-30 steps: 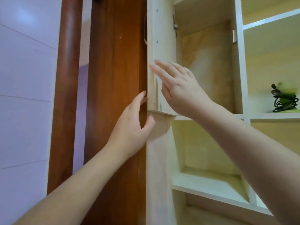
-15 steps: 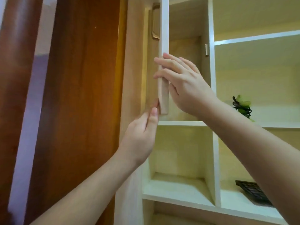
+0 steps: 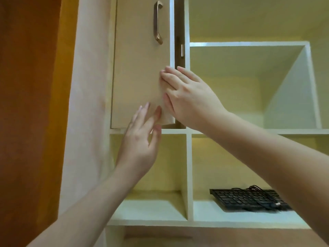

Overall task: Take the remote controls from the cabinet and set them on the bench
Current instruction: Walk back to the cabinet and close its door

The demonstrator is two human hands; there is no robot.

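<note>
My right hand's (image 3: 188, 97) fingers (image 3: 170, 81) lie flat on the nearly shut cabinet door (image 3: 140, 68), gripping nothing; my left hand (image 3: 140, 139) hangs open just below.

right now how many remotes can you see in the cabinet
0. The open shelves hold only a black keyboard, lower right. The cabinet door, upper left, is almost shut, so remotes may be hidden behind it.

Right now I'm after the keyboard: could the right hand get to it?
Probably yes. The keyboard lies in an open shelf bay with no door, below the right hand, which is empty, flat on the door.
</note>
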